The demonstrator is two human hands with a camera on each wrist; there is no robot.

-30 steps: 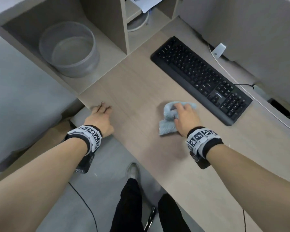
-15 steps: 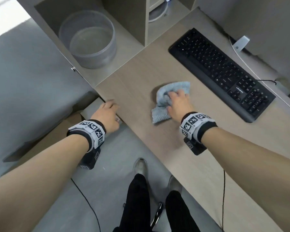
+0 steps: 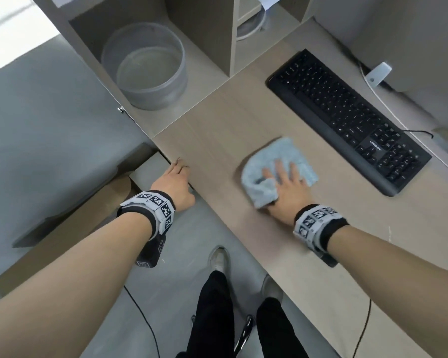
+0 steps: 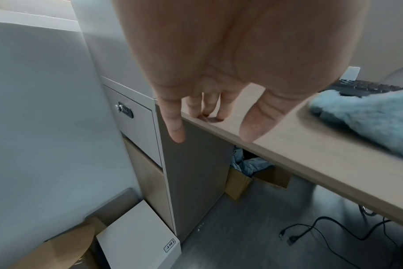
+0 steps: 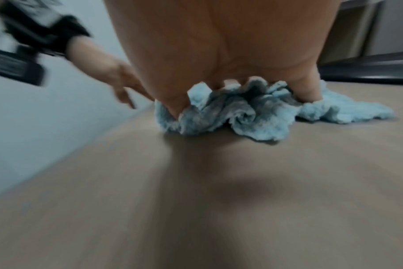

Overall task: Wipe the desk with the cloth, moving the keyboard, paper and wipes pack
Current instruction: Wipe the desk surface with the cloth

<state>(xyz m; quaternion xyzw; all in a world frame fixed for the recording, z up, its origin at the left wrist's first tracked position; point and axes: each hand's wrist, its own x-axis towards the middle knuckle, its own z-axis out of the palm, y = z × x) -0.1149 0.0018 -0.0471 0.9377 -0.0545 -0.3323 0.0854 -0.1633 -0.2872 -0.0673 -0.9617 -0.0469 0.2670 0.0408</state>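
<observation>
A light blue cloth (image 3: 282, 156) lies on the wooden desk (image 3: 217, 125), in front of the black keyboard (image 3: 347, 117). My right hand (image 3: 282, 171) presses it down with straight, spread fingers, and part of the cloth (image 5: 230, 112) bunches under the palm. The right wrist view is blurred by motion. My left hand (image 3: 177, 174) is at the desk's front left corner. Its middle fingertips (image 4: 209, 114) touch the edge, and the little finger and thumb hang free. It holds nothing.
A grey round bin (image 3: 145, 68) stands in the open shelf unit left of the desk. A white cable (image 3: 388, 109) runs behind the keyboard. White paper (image 3: 269, 1) sticks out of an upper shelf. Below the desk are a locked cabinet (image 4: 136, 120), cardboard boxes (image 4: 239, 183) and my legs (image 3: 212, 306).
My right hand has flattened from a curled grip to straight fingers, and the cloth is more spread out and has slid over the desk. My left hand has stayed at the desk's corner.
</observation>
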